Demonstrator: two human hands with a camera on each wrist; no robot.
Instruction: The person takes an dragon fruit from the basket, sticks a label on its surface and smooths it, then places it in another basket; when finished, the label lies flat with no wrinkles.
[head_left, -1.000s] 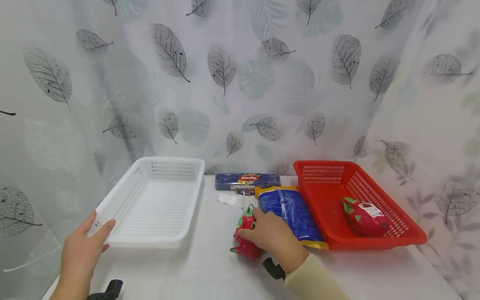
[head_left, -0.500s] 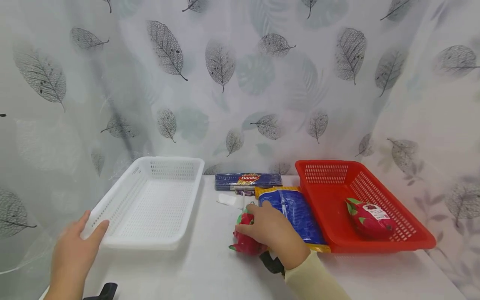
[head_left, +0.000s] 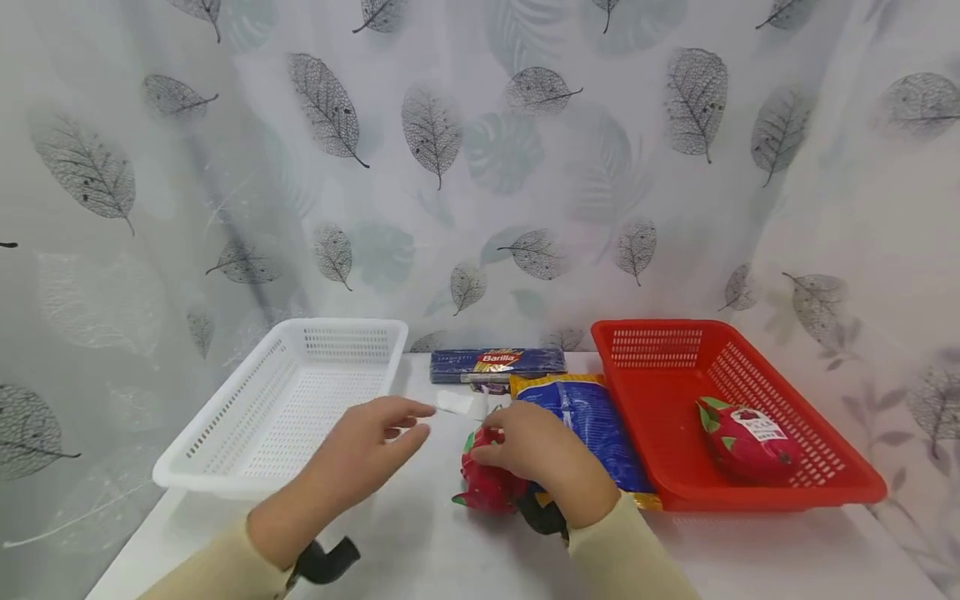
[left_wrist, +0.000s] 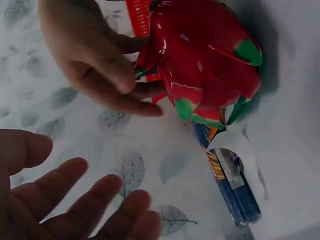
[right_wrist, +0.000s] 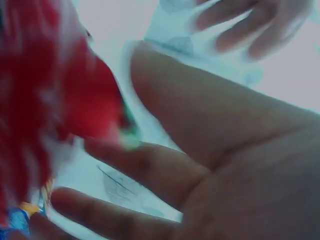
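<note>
A red dragon fruit (head_left: 489, 485) with green-tipped scales lies on the white table before me. Over its upper right side is my right hand (head_left: 551, 454). In the right wrist view, its index finger (right_wrist: 150, 162) meets the edge of the blurred fruit, while the thumb (right_wrist: 170, 95) stands apart from it. To the left of the fruit my left hand (head_left: 367, 446) hovers empty, fingers loosely extended towards it. The left wrist view shows the dragon fruit (left_wrist: 205, 65) close up, with the right hand's fingers beside one scale tip. How firmly they touch it is unclear.
A white basket (head_left: 296, 417) stands at left. The red basket (head_left: 667, 396) at right holds another dragon fruit (head_left: 757, 442) with a label. Between them are a blue bag (head_left: 588, 421), a Barilla spaghetti pack (head_left: 465, 364) and a white strip (head_left: 461, 406). A leaf-print curtain (head_left: 480, 208) hangs behind.
My left hand has left the white basket's near corner and moved right, close to the fruit. The right hand stays at the dragon fruit, which has shifted very slightly.
</note>
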